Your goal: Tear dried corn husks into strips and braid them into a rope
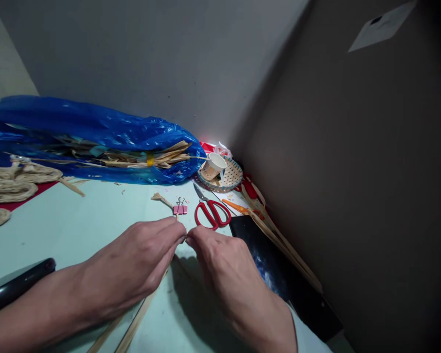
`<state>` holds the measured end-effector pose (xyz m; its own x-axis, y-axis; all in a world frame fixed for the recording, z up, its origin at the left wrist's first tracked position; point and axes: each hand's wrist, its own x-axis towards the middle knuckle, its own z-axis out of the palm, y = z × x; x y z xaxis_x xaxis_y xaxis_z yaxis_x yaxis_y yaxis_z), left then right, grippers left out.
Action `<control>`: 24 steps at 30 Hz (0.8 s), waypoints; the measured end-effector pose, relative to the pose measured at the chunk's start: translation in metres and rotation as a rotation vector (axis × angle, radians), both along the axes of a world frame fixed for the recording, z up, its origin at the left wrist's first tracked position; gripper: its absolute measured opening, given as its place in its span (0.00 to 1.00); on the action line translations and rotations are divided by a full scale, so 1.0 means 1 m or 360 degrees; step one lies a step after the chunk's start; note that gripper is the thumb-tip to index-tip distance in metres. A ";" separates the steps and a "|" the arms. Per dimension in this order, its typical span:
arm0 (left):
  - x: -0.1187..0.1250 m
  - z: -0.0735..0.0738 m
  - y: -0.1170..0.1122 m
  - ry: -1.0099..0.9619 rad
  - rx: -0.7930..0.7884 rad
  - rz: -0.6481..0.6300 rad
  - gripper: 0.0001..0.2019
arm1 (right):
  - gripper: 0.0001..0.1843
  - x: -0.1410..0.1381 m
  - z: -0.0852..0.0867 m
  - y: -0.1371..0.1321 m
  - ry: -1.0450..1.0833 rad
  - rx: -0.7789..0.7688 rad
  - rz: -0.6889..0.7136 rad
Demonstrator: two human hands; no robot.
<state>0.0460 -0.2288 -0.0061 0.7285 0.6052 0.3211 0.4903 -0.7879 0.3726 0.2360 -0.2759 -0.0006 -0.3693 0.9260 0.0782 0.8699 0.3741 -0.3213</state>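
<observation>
My left hand (149, 252) and my right hand (224, 262) meet near the middle, both closed in a pinch with fingertips almost touching. Between them runs a thin straw-coloured fibre strand, mostly hidden by the fingers. Just beyond, a pink binder clip (180, 210) grips the strand near its frayed end (160, 198). Long pale fibre strips (139, 316) trail from under my left hand toward the lower edge. Red-handled scissors (212, 214) lie with blades apart, right of the clip.
At the back, a blue plastic bag (106, 115) holds a fibre bundle (165, 156) tied in yellow. A woven basket (235, 175) carries a paper cup (213, 165). Braided coils (25, 179) lie left; a black flat object (279, 269) and orange-handled scissors (238, 207) lie right, by the wall.
</observation>
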 end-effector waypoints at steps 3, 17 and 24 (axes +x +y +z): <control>0.001 -0.001 -0.002 -0.0004 0.0140 0.0007 0.11 | 0.09 -0.003 0.000 -0.004 0.0071 0.0094 -0.0027; 0.009 0.001 -0.001 -0.0710 -0.0865 0.0588 0.15 | 0.16 -0.016 0.009 -0.017 0.0848 -0.0093 -0.0243; -0.026 0.020 0.007 -0.0564 -0.0708 0.0627 0.13 | 0.17 -0.002 0.008 -0.005 0.0759 -0.0119 -0.0232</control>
<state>0.0198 -0.2220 0.0139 0.3244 0.9324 0.1594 0.4975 -0.3115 0.8096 0.2340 -0.2811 0.0074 -0.1752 0.9748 0.1382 0.6613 0.2205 -0.7170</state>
